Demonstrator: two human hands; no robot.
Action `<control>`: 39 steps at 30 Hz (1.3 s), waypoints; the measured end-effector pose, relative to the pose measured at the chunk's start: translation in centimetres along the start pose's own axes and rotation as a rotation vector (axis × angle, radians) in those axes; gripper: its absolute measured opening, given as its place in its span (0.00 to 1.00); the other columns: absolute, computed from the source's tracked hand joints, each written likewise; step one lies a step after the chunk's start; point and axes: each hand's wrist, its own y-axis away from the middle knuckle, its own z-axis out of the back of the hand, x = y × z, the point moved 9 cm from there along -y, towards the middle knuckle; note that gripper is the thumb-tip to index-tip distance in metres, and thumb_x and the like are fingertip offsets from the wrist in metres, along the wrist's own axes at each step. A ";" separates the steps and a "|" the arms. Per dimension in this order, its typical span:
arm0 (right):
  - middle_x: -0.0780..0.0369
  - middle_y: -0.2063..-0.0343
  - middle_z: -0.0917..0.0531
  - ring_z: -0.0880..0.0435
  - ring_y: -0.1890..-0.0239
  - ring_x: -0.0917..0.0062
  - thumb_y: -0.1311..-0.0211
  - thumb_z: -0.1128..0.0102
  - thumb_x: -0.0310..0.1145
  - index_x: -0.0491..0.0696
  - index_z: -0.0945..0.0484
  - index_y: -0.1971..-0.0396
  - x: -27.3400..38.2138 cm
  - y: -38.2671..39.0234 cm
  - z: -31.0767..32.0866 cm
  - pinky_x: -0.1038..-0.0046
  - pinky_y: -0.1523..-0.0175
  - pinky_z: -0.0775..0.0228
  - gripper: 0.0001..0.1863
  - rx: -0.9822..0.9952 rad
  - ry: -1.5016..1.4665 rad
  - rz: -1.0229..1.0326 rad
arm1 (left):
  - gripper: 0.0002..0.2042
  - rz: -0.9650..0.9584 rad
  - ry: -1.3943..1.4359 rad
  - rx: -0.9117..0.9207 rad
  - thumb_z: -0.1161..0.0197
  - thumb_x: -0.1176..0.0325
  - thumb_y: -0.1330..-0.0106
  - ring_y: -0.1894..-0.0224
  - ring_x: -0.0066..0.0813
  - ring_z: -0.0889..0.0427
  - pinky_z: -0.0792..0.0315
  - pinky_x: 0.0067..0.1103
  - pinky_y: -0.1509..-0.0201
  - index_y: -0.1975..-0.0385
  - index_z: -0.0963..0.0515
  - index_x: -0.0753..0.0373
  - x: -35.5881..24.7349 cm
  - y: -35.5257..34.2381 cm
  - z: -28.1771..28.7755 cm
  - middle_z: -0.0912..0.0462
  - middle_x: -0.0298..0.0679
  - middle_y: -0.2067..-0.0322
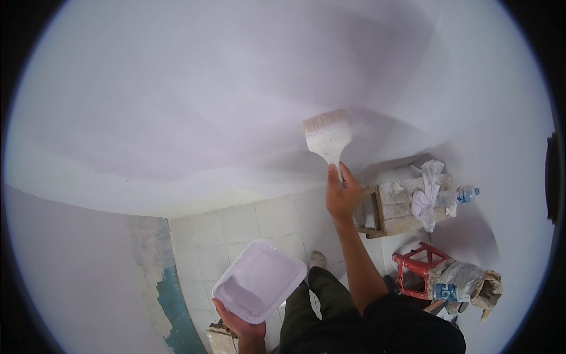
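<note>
White wall (206,88) spreads broadly around the brush (328,134) (right hand (343,197) curled round it); left hand (240,324) grips tray (265,271) edge.

**Who's where, clock read from the tray**

So the tray (259,280) sits in the left hand (240,322), brush (328,134) at 1 o'clock in the right hand (342,197), in front of the wall (224,100). Counter's (396,206) at 2, bag (429,194) on top, bottle (467,194) at the bag's 3 o'clock. Stool's (411,273) at 3.
</note>
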 end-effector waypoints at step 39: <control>0.47 0.66 0.16 0.18 0.59 0.50 0.32 0.47 0.45 0.40 0.18 0.55 -15.1 3.5 -1.3 0.57 0.48 0.30 0.22 0.213 0.603 -0.292 | 0.34 0.026 0.071 0.031 0.59 0.38 0.29 0.34 0.45 0.35 0.38 0.40 0.33 0.34 0.40 0.59 0.3 0.8 -0.7 0.34 0.41 0.37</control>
